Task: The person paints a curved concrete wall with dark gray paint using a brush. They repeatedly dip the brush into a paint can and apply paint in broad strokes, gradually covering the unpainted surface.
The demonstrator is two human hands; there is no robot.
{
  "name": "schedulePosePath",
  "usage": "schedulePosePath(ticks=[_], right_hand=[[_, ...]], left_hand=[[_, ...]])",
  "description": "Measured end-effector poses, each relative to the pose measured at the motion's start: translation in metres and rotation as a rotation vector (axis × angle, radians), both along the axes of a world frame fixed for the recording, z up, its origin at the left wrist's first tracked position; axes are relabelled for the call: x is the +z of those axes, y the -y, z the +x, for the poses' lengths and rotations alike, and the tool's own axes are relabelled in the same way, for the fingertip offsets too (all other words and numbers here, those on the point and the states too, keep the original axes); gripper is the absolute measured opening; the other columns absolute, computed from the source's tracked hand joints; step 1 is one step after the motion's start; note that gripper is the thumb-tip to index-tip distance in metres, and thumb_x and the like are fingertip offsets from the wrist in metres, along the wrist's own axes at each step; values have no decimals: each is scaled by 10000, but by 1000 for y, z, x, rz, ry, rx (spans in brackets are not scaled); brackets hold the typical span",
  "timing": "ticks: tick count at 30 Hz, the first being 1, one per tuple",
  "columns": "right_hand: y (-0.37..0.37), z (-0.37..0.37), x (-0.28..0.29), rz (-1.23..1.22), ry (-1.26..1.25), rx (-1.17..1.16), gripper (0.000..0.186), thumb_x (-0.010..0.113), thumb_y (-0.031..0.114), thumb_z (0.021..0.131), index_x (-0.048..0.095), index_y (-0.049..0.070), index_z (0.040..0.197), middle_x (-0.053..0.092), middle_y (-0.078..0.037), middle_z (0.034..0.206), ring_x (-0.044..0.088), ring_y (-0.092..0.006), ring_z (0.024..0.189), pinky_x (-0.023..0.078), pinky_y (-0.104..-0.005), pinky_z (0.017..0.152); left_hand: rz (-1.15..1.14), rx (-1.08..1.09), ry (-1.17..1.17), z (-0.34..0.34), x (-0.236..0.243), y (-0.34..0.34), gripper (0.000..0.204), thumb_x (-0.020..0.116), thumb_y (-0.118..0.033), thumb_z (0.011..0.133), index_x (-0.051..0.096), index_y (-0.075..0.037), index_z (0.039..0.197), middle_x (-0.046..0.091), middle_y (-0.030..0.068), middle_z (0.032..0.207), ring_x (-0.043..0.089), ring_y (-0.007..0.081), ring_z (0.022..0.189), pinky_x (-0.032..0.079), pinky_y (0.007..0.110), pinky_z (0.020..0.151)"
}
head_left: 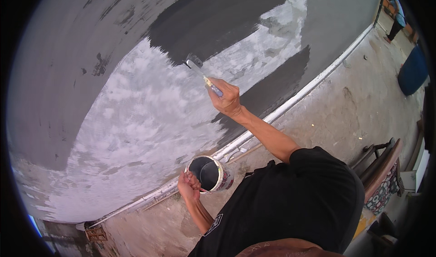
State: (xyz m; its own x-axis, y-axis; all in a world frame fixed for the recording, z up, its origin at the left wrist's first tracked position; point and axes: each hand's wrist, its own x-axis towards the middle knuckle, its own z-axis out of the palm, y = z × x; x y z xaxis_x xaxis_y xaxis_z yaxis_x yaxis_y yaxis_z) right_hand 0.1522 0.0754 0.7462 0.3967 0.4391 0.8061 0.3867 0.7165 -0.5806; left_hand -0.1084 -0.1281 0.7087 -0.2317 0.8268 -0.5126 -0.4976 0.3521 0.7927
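Observation:
My right hand [225, 97] is closed around a paintbrush [204, 77], its worn handle pointing back toward my palm. The brush's tip meets the wall [131, 111] at the lower edge of a dark grey painted patch [204, 21]. Lower down, my left hand [190, 185] is curled at the near side of a white paint bucket [225, 177], gripping its handle. Dark grey paint [208, 173] shows inside the bucket. Pale, blotchy wall surface lies below and left of the dark patch, with another dark strip [272, 86] near the wall's foot.
A white skirting edge [295, 101] runs along the wall's foot beside the concrete floor [336, 107]. To the right are a blue barrel [413, 71] and a wooden bench [379, 170] with a patterned cushion. Another person [397, 18] stands at the far right.

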Motion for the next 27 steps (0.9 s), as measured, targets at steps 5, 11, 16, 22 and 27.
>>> schedulePosePath(ticks=[5,11,16,22,27], right_hand=[[-2,11,9,-54,45,295,248,708,9,803,712,-16,1050,728,-157,860,705,-205,718,530,-273,608],[-44,186,-3,-146,-227,-12,204,686,54,858,711,-41,1037,748,-115,847,698,-128,749,541,-258,674],[-68,267,-12,-118,-327,-488,214,709,81,825,720,-11,1019,719,-148,793,687,-203,690,513,-317,621],[-30,131,-7,-80,-59,-224,255,704,26,813,690,-19,1064,720,-177,916,715,-274,758,539,-316,646],[-12,113,-3,-86,-9,208,281,714,23,814,687,-35,1087,736,-165,950,728,-207,813,554,-280,695]], left_hand=[[16,-29,0,-10,-5,5,377,410,-430,1004,457,-133,777,252,-69,517,190,80,418,171,266,417],[58,63,40,-5,-9,15,373,446,-391,997,433,-129,731,236,-62,517,153,74,415,126,262,406],[25,92,21,8,-7,10,374,461,-382,988,431,-127,718,241,-59,519,160,76,416,135,262,405],[14,18,-4,17,-7,3,379,435,-407,992,443,-130,734,253,-61,517,172,77,417,145,262,404],[36,24,44,25,-5,5,384,432,-413,998,434,-128,741,251,-63,519,156,72,413,129,264,402]])
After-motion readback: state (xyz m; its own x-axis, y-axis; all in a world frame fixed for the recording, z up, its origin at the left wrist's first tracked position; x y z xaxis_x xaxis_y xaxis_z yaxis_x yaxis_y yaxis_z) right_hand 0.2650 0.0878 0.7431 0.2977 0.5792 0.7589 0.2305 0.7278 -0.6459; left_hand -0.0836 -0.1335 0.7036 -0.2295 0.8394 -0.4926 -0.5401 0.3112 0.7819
